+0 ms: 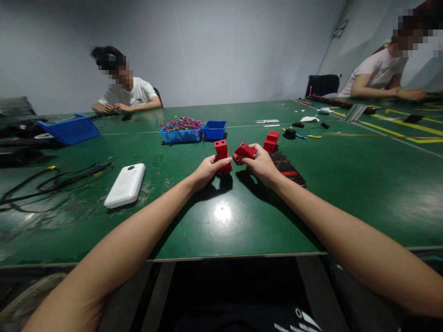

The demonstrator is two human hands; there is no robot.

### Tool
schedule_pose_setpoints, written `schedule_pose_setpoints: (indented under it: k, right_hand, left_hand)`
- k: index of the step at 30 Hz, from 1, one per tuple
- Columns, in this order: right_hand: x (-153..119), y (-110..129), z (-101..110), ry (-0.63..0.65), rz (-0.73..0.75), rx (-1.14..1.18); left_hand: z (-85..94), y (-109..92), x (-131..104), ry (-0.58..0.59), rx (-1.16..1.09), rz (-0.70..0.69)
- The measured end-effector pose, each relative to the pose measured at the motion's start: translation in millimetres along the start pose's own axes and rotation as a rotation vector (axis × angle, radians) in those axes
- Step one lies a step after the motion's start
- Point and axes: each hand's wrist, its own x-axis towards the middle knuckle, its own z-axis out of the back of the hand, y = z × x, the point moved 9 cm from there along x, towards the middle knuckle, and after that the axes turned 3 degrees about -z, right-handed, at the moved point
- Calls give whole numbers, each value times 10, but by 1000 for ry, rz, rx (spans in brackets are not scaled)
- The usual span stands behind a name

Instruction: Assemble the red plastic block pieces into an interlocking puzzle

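Observation:
My left hand [208, 172] is closed round a red block [221, 150] with two round holes in its top, held upright just over the green table. Close to its right, my right hand [262, 165] grips another red block [245, 150], which is tilted and partly covered by the fingers. A small gap separates the two blocks. Behind my right hand stands a third red block [272, 140] of similar shape. A dark phone [294, 174] with a lit screen lies beside that hand, partly hidden by it.
On the green table [221, 235] lie a white power bank [126, 185] and black cables [69, 177]. Further back are a blue tray [182, 135] of coloured wires, a small blue bin [215, 130] and a tilted blue bin [74, 129]. Two people sit across the table.

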Motion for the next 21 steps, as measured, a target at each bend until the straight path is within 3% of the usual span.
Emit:
schedule_pose_setpoints:
  k: [5,13,21]
  right_hand:
    - [1,-34,-34,25,-46,42]
    - [-11,-107,-181,174,-159,193]
    - [-72,31,-248,290,-2,151]
  left_hand:
    - [-6,-17,-9,-24,56,-13]
    - [-74,-48,-46,-21,45,0]
    - [-21,-20,-19,-53,91,-35]
